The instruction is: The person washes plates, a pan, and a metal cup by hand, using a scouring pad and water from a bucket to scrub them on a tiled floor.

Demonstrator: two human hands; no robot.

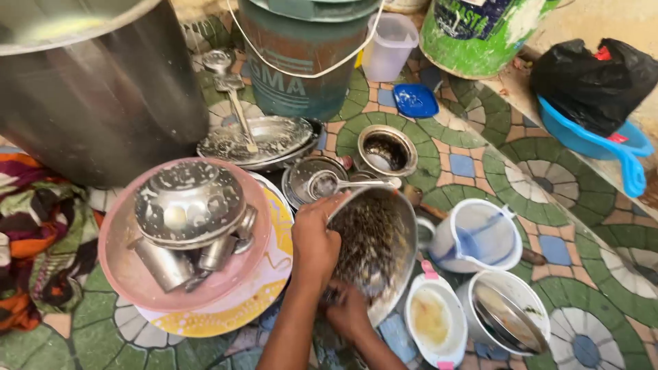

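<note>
Progress, judged from the present layout: washing is partly done. At far left a large steel drum point(96, 89) stands on the tiled floor point(534, 171), with patterned cloth point(34, 233) below it. Next, a pink plastic basin point(130, 274) rests on a yellow-and-white plate point(226, 315) and holds soaped steel cups and an upturned steel bowl point(188, 202); these look scrubbed but not rinsed. Behind them lies a shallow steel plate point(274, 137) with a ladle point(229, 89) across it.

At centre, the left hand point(314, 240) grips the rim of a round steel pot point(377, 247), tilted toward the person and still speckled with residue inside. The right hand point(348, 312) presses low at the pot's near edge; whether it holds a scrubber cannot be told.

Right of the pot, items appear unwashed: a white jug point(476, 236), a white lidded container point(432, 318) with yellowish contents, and a white pot point(507, 312) holding a steel lid. A blue tub point(582, 140) carries a black bag point(593, 82).
</note>
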